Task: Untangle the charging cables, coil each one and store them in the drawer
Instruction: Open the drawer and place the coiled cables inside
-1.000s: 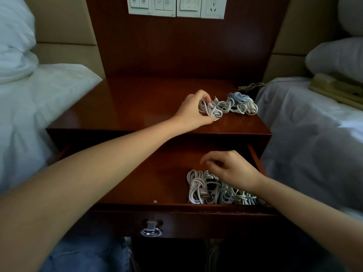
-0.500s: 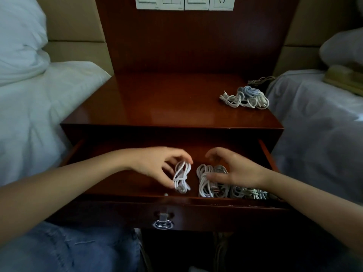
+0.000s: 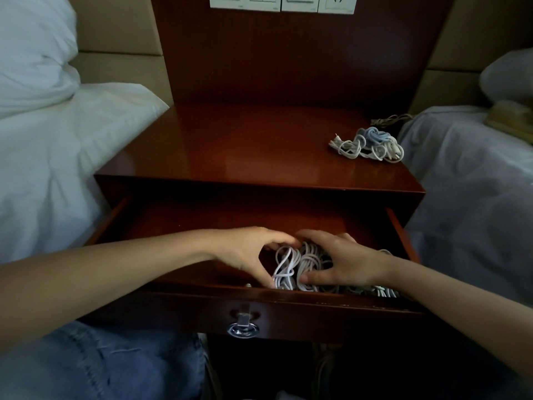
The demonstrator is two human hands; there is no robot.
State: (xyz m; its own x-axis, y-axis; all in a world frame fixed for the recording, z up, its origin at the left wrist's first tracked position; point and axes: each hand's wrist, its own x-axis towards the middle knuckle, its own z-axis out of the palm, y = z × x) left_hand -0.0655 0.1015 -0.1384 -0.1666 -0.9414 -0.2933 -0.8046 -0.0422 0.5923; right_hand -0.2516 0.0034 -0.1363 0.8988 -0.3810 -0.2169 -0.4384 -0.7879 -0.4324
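The drawer point(image 3: 178, 290) of the wooden nightstand point(image 3: 245, 145) stands pulled out. Inside it, my left hand point(image 3: 245, 252) curls thumb and fingers round a coiled white cable point(image 3: 284, 267) set down at the drawer's front. Right beside it lie several coiled white cables point(image 3: 310, 261). My right hand point(image 3: 346, 264) rests on them with spread fingers and hides most of them. A tangled clump of white and pale blue cables point(image 3: 367, 144) sits on the nightstand's top at the right rear.
Beds with white sheets flank the nightstand, left point(image 3: 57, 157) and right point(image 3: 467, 183). A beige telephone point(image 3: 510, 116) lies on the right bed, its cord point(image 3: 389, 120) trailing onto the top. Wall switches point(image 3: 282, 2) sit above. A metal ring handle point(image 3: 243, 327) hangs on the drawer front.
My left hand took a coiled cable off the nightstand top, carried it down into the drawer and set it against the stored coils. My right hand stayed in the drawer on those coils.
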